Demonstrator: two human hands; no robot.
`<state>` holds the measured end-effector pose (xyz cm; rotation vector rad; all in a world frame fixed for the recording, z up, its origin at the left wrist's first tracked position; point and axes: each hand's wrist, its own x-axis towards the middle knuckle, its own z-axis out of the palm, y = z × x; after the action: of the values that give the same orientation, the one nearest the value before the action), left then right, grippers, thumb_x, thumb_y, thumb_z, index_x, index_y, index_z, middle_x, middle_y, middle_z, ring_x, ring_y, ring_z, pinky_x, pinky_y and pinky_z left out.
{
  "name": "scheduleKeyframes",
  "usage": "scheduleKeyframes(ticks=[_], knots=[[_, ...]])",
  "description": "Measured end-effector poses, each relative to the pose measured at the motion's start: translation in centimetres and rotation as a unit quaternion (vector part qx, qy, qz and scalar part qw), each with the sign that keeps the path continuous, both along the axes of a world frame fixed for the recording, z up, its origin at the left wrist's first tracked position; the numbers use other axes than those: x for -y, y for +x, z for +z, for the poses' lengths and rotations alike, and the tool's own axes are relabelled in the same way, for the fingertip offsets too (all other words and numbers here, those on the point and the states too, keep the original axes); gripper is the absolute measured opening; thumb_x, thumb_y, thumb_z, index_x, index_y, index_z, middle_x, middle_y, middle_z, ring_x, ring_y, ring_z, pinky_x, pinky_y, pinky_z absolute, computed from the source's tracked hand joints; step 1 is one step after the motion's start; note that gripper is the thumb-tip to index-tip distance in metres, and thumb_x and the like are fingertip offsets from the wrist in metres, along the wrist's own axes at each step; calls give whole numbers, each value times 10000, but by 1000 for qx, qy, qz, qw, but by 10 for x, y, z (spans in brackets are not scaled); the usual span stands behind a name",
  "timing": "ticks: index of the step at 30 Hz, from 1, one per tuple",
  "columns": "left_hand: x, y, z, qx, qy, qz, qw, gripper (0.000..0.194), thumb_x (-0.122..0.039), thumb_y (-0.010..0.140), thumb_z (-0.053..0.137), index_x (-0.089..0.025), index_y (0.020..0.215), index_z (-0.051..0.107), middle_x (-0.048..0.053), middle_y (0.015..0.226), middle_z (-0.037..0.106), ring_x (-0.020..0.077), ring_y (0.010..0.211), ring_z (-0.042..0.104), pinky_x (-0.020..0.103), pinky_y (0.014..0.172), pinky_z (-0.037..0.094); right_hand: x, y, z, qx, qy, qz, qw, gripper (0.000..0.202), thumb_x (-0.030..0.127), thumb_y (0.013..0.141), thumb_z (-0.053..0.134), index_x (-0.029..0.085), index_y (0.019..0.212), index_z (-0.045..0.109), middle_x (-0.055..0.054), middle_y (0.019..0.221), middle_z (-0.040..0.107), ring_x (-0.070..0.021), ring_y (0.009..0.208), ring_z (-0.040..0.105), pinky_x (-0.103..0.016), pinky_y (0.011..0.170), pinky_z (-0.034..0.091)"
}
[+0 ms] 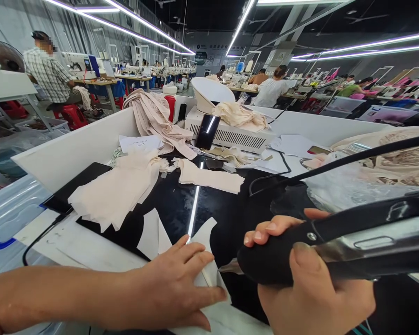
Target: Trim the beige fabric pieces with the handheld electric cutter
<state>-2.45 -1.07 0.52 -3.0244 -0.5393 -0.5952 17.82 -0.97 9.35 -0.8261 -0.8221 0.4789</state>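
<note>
My left hand (174, 281) lies with its fingers spread over pale cut pieces (209, 232) on the glossy black tabletop (230, 209). Wrapped around a black electric cutting knife (275, 253) with a silver side panel is my right hand (310, 284). Its narrow pointed blade (231, 267) reaches the pale pieces close to my left thumb. Another pale piece (149, 230) sits just beyond my left fingers. Farther off are a stack of beige fabric pieces (117, 188) and a beige strip (211, 178).
A phone (207, 131) leans against a white vented box (230, 132) at the back. Draped beige fabric (157, 116) hangs behind on the left. A black cable (352, 158) arches above plastic-bagged fabric (356, 186) at right. Several people sit at sewing tables beyond the white panels (77, 139).
</note>
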Motion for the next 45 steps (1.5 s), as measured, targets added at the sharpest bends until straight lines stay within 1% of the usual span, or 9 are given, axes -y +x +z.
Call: scheduleKeyframes(ticks=[4, 8, 12, 16, 22, 26, 29, 38, 45], knots=[[7, -4, 9, 6, 21, -1, 1000, 603, -678, 1275, 800, -219, 1664, 760, 217, 1579, 806, 369, 1498, 777, 555, 1348, 676, 8, 6, -2, 0, -15, 13, 1000, 445, 413, 765, 1085, 307, 1108, 821, 55, 732, 756, -235, 544, 693, -368, 497, 613], [-10, -4, 14, 31, 56, -40, 997, 523, -576, 1360, 677, -86, 1495, 796, 207, 1460, 855, 317, 1419, 812, 449, 1415, 603, 12, 11, -4, 17, -44, 23, 999, 490, 446, 752, 1105, 314, 1123, 812, 45, 750, 765, -251, 568, 708, -398, 525, 634], [-33, -6, 10, 33, 22, -77, 996, 541, -595, 1386, 598, -108, 1456, 822, 170, 1340, 849, 287, 1283, 833, 410, 1319, 653, 12, 10, -5, 16, -43, 11, 999, 530, 474, 746, 1109, 306, 1132, 787, 43, 743, 753, -252, 565, 701, -399, 517, 628], [-42, -11, 3, 44, 5, -92, 995, 486, -582, 1372, 646, -159, 1532, 826, 176, 1417, 831, 296, 1381, 815, 416, 1317, 649, 14, 6, -7, 3, -29, 9, 1000, 501, 426, 781, 1103, 289, 1156, 801, 34, 768, 758, -251, 576, 726, -407, 515, 661], [-41, -11, -8, 45, -13, -100, 994, 451, -560, 1309, 799, -195, 1572, 834, 198, 1536, 809, 330, 1447, 804, 463, 1343, 646, 18, 9, -9, -1, -35, 9, 999, 507, 416, 770, 1110, 302, 1184, 841, 32, 801, 774, -266, 620, 758, -442, 546, 711], [-39, -10, -10, 40, -18, -93, 995, 460, -554, 1284, 847, -201, 1580, 838, 209, 1575, 796, 334, 1483, 795, 468, 1384, 623, 10, 11, -15, 0, -17, -2, 1000, 494, 514, 836, 1080, 318, 1216, 835, 27, 832, 759, -268, 636, 742, -431, 521, 690], [-39, -9, -10, 41, -18, -92, 995, 456, -544, 1266, 877, -207, 1570, 842, 226, 1610, 785, 347, 1514, 784, 481, 1408, 613, 3, 7, -18, -5, 1, -17, 1000, 490, 490, 839, 1055, 314, 1243, 843, 27, 841, 755, -263, 631, 736, -423, 516, 683], [-36, -7, -10, 50, -20, -86, 995, 489, -605, 1284, 816, -221, 1585, 852, 268, 1638, 767, 374, 1560, 765, 532, 1407, 631, 6, 0, 9, -2, -26, -1, 1000, 444, 331, 717, 1086, 303, 1070, 818, 78, 720, 763, -238, 536, 733, -386, 483, 669], [-39, -8, -10, 50, -24, -85, 995, 486, -610, 1268, 841, -234, 1573, 873, 269, 1692, 751, 387, 1578, 760, 539, 1400, 641, -8, -5, -2, 4, 19, -23, 1000, 477, 444, 796, 1092, 299, 1140, 796, 72, 753, 725, -215, 547, 685, -351, 474, 624]])
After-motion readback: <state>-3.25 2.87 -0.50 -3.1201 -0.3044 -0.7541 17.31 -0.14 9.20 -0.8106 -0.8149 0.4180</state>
